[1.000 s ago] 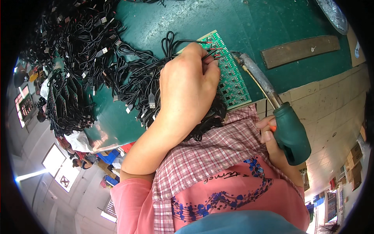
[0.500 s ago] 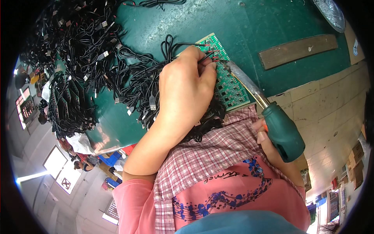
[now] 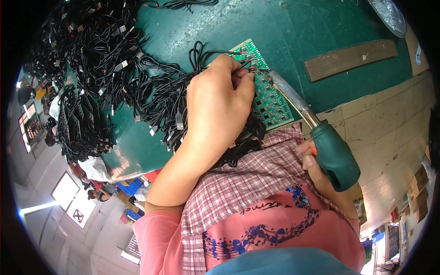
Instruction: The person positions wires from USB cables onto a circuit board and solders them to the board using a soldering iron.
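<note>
My left hand (image 3: 221,103) is closed in a pinch on a black cable (image 3: 240,67), whose red-tipped wire end lies over the green circuit board (image 3: 271,108). Other cables with red wires run onto the board's far end. In my right hand (image 3: 309,155) is a soldering iron with a dark green handle (image 3: 336,156). Its metal barrel (image 3: 293,94) slants up and left, and the tip is at the board beside the wires near my left fingertips. Whether the tip touches a joint is too small to tell. The handle hides most of my right fingers.
Heaps of black USB cables (image 3: 91,41) cover the left of the green table (image 3: 284,27). A flat dark bar (image 3: 350,60) lies right of the board. A clear plastic item (image 3: 387,17) sits at the far right corner. A person (image 3: 101,195) is in the background at left.
The soldering iron has shifted very slightly to the right, its tip drawing a little away from the wires. My left hand stays in place on the cable.
</note>
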`<state>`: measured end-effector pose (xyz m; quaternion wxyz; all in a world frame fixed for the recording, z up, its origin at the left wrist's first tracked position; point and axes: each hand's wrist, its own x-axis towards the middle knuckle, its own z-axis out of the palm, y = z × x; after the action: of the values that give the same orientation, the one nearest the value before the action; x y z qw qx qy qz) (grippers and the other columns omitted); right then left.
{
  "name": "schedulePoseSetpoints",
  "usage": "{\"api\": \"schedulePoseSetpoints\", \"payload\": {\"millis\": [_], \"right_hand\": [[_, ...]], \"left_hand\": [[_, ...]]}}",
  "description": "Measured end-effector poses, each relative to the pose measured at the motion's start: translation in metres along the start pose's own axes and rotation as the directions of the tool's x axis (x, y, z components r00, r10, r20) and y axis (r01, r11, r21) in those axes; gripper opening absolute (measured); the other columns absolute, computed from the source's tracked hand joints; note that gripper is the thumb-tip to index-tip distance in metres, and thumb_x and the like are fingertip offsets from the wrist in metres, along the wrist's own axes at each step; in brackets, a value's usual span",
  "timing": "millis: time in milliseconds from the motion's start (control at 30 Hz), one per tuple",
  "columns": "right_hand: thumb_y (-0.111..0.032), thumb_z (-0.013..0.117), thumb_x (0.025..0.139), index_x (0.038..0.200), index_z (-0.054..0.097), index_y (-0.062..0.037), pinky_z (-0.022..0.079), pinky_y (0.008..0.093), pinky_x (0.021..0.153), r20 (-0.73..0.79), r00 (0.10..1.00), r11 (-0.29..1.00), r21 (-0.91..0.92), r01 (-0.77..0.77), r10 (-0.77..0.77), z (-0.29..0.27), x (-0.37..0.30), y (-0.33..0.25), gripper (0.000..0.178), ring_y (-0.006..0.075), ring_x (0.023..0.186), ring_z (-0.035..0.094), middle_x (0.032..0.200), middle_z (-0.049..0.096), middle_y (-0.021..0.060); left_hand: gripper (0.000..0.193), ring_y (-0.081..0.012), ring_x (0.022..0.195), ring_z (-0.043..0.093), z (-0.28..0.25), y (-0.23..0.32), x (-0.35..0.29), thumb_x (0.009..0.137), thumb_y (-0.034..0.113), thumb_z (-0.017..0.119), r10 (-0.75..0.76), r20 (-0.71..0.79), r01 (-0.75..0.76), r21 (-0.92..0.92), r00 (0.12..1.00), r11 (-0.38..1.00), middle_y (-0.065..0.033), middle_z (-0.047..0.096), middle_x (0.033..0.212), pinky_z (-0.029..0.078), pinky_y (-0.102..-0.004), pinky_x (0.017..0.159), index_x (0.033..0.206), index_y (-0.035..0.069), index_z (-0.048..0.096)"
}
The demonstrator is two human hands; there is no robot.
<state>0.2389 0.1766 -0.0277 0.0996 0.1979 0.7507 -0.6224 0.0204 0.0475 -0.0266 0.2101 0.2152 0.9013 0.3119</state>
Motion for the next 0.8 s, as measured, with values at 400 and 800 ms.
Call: {"api": "schedulePoseSetpoints", "payload": {"millis": [400, 800], "right_hand": [[-0.006, 0.057, 0.094, 0.114, 0.047, -0.0025, 0.048, 0.0257, 0.067, 0.0, 0.999, 0.999, 0.03, 0.034, -0.034, -0.002, 0.0, 0.003, 0.023, 0.0089, 0.071, 0.055, 0.1, 0.063, 0.0127], [-0.01, 0.058, 0.091, 0.11, 0.053, -0.0008, 0.042, 0.0257, 0.056, -0.71, 0.702, 0.987, 0.071, 0.142, -0.05, -0.038, 0.032, -0.012, 0.021, 0.0107, 0.062, 0.05, 0.088, 0.061, 0.0108]], "left_hand": [[0.012, -0.0366, 0.065, 0.067, 0.001, 0.0, 0.001, 0.082, 0.008, 0.065, 0.012, -0.016, -0.012, 0.009, 1.0, 1.0, -0.0193, 0.066, 0.07, 0.052, -0.0425, 0.061, 0.081, -0.003, 0.061], [0.013, -0.0384, 0.065, 0.066, -0.002, 0.002, 0.0, 0.082, 0.009, 0.065, -0.001, -0.007, 0.001, 0.016, 1.0, 1.0, -0.02, 0.066, 0.07, 0.051, -0.0443, 0.061, 0.081, -0.003, 0.061]]}}
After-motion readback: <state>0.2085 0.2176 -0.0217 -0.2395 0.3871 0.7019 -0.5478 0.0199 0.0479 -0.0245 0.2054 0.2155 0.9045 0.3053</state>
